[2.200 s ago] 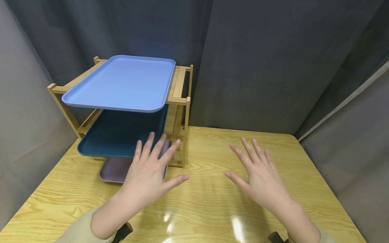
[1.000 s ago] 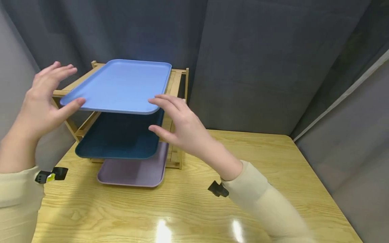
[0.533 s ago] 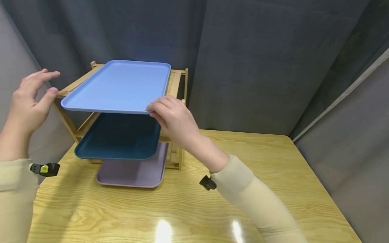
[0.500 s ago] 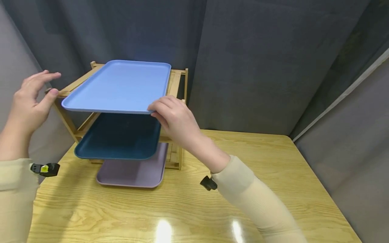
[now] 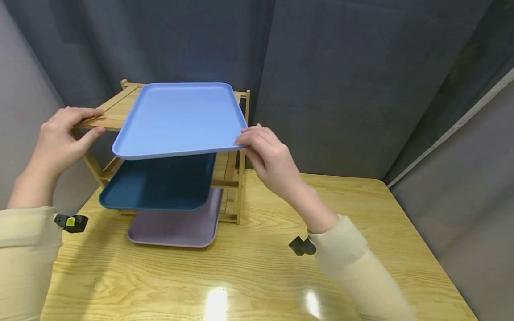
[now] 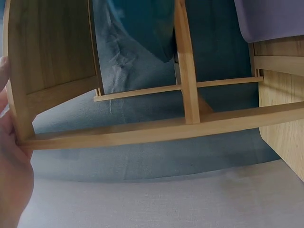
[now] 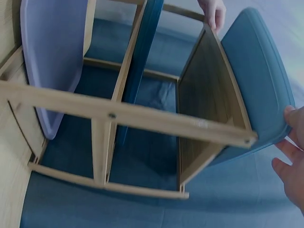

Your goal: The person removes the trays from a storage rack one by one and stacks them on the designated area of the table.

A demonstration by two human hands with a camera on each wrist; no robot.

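Your right hand point(image 5: 270, 154) pinches the light blue tray point(image 5: 180, 119), fingers clamped on its near right corner, atop the bamboo rack point(image 5: 237, 178). Your left hand point(image 5: 60, 142) grips the rack's top left corner.

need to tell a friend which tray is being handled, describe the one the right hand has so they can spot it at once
Start at the wooden rack at the back left of the wooden table. The light blue tray lies on its top tier, skewed and overhanging the front, with the right hand pinching its right corner. It is the palest blue and highest; the dark teal tray and purple tray sit below.
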